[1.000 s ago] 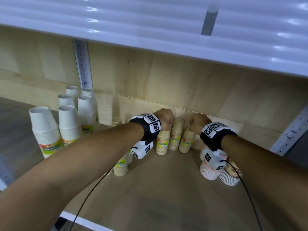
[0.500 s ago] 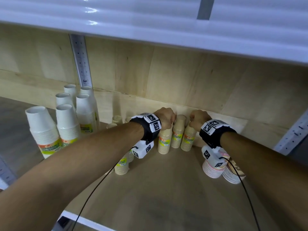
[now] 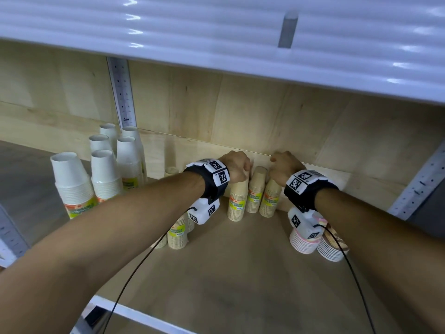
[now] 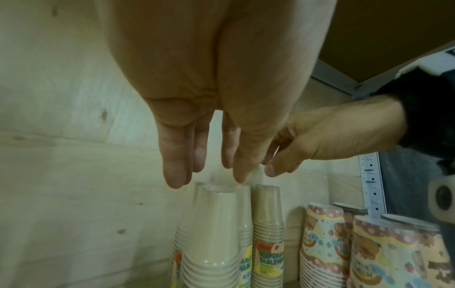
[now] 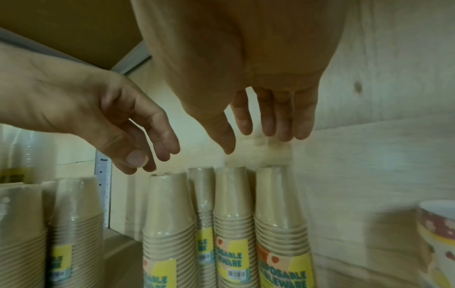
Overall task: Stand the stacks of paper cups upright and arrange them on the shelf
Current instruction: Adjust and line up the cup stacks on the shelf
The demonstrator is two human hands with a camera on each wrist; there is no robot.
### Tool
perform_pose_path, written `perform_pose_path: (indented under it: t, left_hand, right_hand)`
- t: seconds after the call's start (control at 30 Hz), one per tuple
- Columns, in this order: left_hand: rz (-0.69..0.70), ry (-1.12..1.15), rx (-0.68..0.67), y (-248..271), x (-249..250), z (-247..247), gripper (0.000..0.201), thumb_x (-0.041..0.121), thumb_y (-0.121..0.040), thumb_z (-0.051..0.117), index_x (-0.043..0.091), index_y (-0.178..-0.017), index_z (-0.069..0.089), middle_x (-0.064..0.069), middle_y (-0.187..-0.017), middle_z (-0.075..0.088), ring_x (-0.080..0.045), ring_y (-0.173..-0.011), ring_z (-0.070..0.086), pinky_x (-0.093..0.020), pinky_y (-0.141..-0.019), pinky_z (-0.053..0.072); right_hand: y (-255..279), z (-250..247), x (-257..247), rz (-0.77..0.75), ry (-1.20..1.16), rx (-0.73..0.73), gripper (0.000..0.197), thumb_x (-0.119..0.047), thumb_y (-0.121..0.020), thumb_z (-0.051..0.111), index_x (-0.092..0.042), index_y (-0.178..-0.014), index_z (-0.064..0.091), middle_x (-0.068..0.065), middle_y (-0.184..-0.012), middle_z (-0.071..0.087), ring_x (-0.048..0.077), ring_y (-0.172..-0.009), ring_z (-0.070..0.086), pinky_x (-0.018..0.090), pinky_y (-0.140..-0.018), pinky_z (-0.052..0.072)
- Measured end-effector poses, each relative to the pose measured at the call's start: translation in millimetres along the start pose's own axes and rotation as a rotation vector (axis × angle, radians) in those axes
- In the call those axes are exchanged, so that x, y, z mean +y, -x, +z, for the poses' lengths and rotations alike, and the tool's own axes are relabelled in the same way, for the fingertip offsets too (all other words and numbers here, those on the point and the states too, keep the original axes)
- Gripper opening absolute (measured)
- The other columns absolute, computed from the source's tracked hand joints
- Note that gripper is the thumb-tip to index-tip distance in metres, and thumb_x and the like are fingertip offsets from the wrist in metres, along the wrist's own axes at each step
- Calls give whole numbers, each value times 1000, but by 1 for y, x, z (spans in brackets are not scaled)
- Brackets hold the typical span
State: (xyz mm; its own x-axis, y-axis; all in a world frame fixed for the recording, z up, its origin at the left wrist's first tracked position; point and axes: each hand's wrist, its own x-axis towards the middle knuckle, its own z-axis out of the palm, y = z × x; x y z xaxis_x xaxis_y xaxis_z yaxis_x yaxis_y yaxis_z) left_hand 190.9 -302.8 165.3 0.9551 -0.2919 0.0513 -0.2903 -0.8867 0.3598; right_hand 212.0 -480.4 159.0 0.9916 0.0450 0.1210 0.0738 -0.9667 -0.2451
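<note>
Hands: our left hand and right hand hung side by side above the tan stacks at the back of the shelf, at about 12 o'clock from us.
Left hand: released, fingers hanging straight down just over the tops of the stacks, gripping nothing.
Right hand: released too, fingers slack and pointing down, clear of the stack tops in the right wrist view.
Tan cup stacks: three wrapped stacks stood upright, rims down, touching one another against the wooden back wall; yellow labels faced us.
More tan stacks: another upright group stood at 10 o'clock from the three, partly hidden under our left forearm.
White cup stacks: upright, mouths up, grouped at the far left of the shelf, around 9 o'clock, well apart from our hands.
Patterned cup stacks: two stacks stood rims down at 3 o'clock, below our right wrist.
Shelf: wooden board carried all of the stacks.
</note>
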Motion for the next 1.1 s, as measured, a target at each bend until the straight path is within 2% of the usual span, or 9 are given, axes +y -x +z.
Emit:
perform_pose_path:
  t: [0.1,0.27,0.37,0.5,0.63,0.77,0.9,1.0,1.1]
  left_hand:
    - [-20,2,9,11,-5,-14,36,25,-85,73,20,-120,64,-5,-121,58,-19,-97,56,-24,-78,44]
    - [-60,-22,21,40,-12,-46,36,21,-86,73,19,-120,62,1,-111,51,-17,-94,52,-25,-77,42]
    - [-77,-56,31,58,-20,-62,37,24,-86,73,21,-121,62,5,-106,45,-18,-100,53,-25,-78,40]
    - [-130,-78,50,84,-31,-76,37,24,-85,74,22,-120,63,4,-111,45,-16,-97,49,-27,-80,41]
    - [-180,-96,40,110,-46,-85,40,24,-84,74,22,-122,61,4,-115,47,-16,-96,50,-27,-75,41]
    - [-212,-120,24,132,-59,-85,40,21,-84,73,21,-123,62,0,-129,48,-17,-99,52,-27,-78,44]
    - [-231,-172,12,150,-69,-77,37,18,-85,70,17,-121,64,-2,-127,56,-19,-104,58,-25,-75,42]
    - [-261,-241,-30,160,-74,-70,33,14,-88,65,7,-120,66,-11,-121,64,-26,-105,64,-29,-75,50]
    - [-286,-285,-16,165,-79,-63,32,17,-92,62,7,-122,64,-12,-121,65,-27,-106,64,-31,-82,52]
  right_hand:
    - [7,-6,-13,-45,10,15,43,-27,-89,58,-14,-129,54,11,-133,50,30,-117,53,39,-95,48]
    - [24,-16,-42,-110,24,33,41,-25,-88,61,-14,-127,56,9,-132,52,28,-115,55,32,-90,47]
    - [38,-20,-66,-147,5,52,39,-29,-87,62,-16,-123,58,8,-129,55,27,-113,56,30,-85,44]
    - [56,-22,-98,-205,-20,66,38,-29,-85,61,-18,-122,59,7,-126,57,26,-111,57,28,-81,44]
    - [75,-18,-134,-266,-36,25,39,-29,-87,62,-19,-125,59,5,-128,57,25,-112,57,29,-84,44]
    - [90,-1,-164,-300,-72,-49,40,-35,-84,64,-22,-122,60,5,-127,57,27,-110,59,29,-83,45]
    - [103,14,-188,-332,-79,-113,38,-40,-81,67,-19,-112,67,7,-112,63,29,-98,62,29,-79,50]
    - [110,24,-202,-324,-63,-160,33,-35,-75,70,-16,-103,70,5,-97,66,29,-87,65,30,-72,53]
    - [112,37,-210,-327,-72,-169,19,-31,-78,65,-16,-90,67,6,-85,64,29,-77,62,28,-63,45]
